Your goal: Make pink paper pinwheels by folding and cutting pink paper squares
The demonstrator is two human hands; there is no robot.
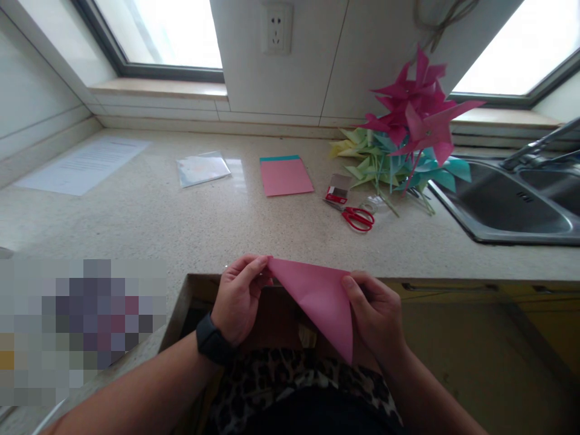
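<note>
Your left hand (238, 299) and right hand (376, 317) pinch the top corners of a pink paper (319, 299) already folded into a triangle, off the surface's (181, 217) edge. Finished pinwheels (408, 133) stand at two o'clock; yours needs cutting and pinning yet.

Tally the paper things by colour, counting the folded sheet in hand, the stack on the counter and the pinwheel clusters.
Pink: 3 – folded pink paper triangle pinched by left hand and right hand, top of the flat stack of paper sheets, magenta paper pinwheels
Teal: 1 – teal paper pinwheels
Yellow-green: 1 – yellow-green paper pinwheels
Total: 5
</note>
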